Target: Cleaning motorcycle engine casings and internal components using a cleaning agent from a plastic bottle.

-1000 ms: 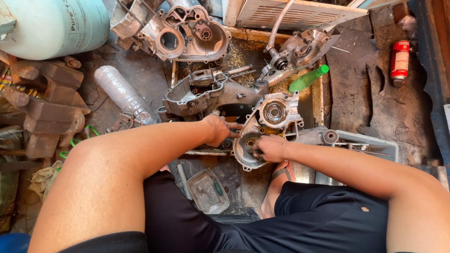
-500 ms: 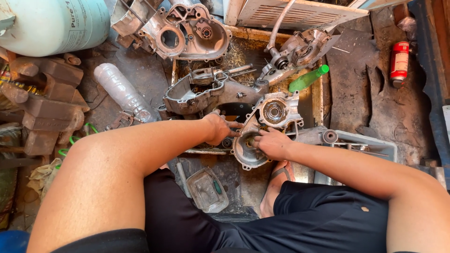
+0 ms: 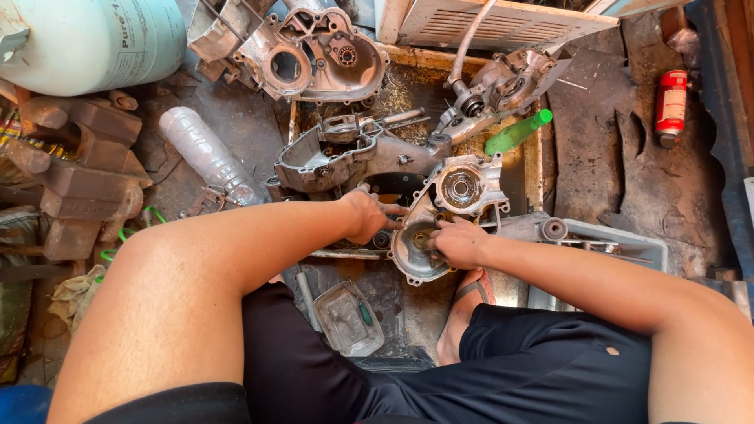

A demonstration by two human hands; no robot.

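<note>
The fingers of the right hand (image 3: pixel 459 242) curl down into the round bowl of a grey engine casing (image 3: pixel 440 220), closed over something inside it — what, I cannot tell. The left hand (image 3: pixel 367 213) pinches the casing's left edge, thumb and fingers shut on the metal. The casing sits in a rusty metal tray (image 3: pixel 534 169), a second, larger casing (image 3: pixel 345 153) just behind it and a green bottle (image 3: pixel 517 132) beyond — on the floor to the left lies a clear plastic bottle (image 3: pixel 206 153).

gas cylinder (image 3: pixel 86 39): cut by top-left edge | right hand (image 3: pixel 459 242) fingers: hidden inside engine casing (image 3: pixel 440 220)
</note>
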